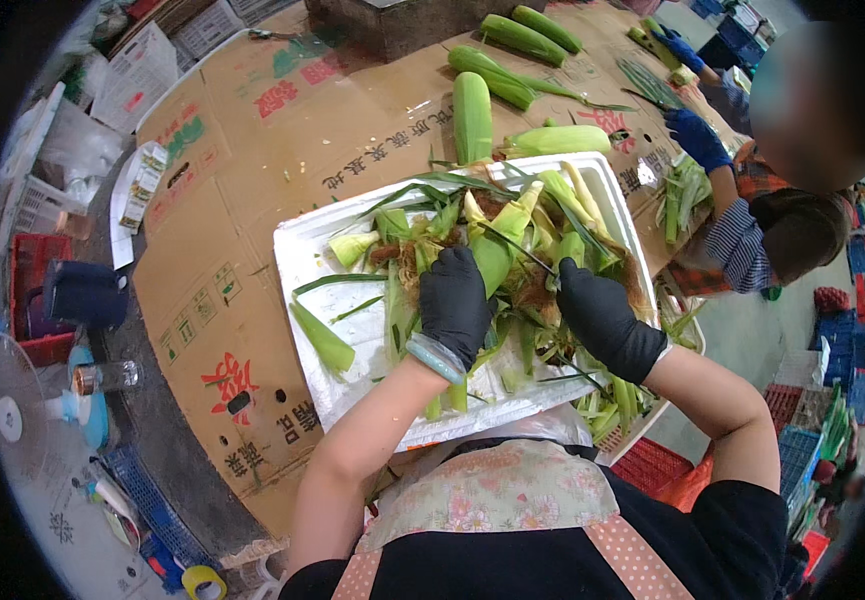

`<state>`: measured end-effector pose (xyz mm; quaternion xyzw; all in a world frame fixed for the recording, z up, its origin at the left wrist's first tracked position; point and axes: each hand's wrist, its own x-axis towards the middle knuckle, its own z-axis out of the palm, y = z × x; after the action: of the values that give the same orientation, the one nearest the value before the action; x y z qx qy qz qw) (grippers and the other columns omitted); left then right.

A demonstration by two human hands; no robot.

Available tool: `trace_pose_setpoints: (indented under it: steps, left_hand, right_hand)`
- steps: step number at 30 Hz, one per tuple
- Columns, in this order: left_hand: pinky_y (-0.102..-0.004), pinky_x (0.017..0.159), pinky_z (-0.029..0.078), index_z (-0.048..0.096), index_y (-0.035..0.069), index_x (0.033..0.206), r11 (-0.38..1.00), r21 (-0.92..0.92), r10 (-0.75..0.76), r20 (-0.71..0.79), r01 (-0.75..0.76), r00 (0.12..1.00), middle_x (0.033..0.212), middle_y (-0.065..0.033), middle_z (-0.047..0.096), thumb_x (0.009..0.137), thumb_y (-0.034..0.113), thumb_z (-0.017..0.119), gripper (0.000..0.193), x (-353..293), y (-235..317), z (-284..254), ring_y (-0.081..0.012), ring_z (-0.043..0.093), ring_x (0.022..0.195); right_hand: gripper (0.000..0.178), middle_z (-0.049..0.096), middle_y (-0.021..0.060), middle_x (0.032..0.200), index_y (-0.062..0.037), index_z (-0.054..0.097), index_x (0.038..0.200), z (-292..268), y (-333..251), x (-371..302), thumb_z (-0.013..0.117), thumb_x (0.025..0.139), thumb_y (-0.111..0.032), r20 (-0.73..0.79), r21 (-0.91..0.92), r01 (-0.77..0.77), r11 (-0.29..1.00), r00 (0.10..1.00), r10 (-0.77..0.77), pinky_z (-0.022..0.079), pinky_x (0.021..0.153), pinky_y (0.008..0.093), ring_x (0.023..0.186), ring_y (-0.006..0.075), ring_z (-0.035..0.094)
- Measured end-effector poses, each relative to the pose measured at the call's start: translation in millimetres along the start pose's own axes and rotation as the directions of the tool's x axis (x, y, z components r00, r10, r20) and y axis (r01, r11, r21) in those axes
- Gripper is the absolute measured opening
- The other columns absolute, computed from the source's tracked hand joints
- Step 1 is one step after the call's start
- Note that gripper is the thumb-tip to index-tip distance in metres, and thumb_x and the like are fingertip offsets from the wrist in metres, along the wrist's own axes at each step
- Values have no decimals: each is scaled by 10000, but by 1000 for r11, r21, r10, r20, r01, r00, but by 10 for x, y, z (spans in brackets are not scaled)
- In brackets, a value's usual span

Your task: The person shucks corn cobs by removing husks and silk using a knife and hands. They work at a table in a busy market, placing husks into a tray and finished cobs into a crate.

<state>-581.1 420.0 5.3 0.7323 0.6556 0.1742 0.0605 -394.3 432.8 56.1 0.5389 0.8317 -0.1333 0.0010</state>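
Observation:
My left hand (455, 305), in a black glove, is closed round an ear of corn (500, 248) in green husk, its tip pointing away from me. My right hand (604, 322), also gloved in black, grips a knife. The thin dark knife blade (520, 248) crosses the upper part of the ear; most of the handle is hidden in the glove. Both hands are over a white foam tray (304, 262). Loose husk leaves (322, 338), brown silk and cut corn ends (354, 247) lie in it.
Flattened cardboard (222, 330) covers the table. Unhusked corn ears (472, 118) lie beyond the tray. At the right, a co-worker in blue gloves (699, 140) handles greens. A crate of husk scraps (607, 410) is beside me at right. A fan (14, 415) and red crate (40, 290) are at left.

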Motion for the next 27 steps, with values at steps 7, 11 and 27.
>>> trace_pose_setpoints:
  steps: [7,11,27]
  left_hand:
    - [-371,626,390,454,-4,993,935,351,61,-36,-45,997,809,-109,484,672,162,576,382,-46,131,300,-244,503,704]
    - [-380,656,432,479,-38,990,994,-84,54,-184,-71,981,859,-158,543,628,206,682,481,-20,-53,190,-308,545,751]
    - [-435,705,450,427,-27,977,948,-290,-92,142,130,986,918,-217,516,601,211,704,524,-47,-410,123,-374,542,818]
  right_hand:
    - [150,564,185,657,9,456,893,-22,-57,-35,478,756,-46,99,-106,-16,994,995,27,451,486,425,583,349,580]
    - [202,567,174,662,10,457,949,106,34,155,481,763,-64,59,-28,51,998,997,-49,452,509,425,606,350,580]
    - [234,566,208,729,14,435,994,442,-167,558,460,815,-135,188,312,10,950,980,-72,459,559,430,678,364,578]
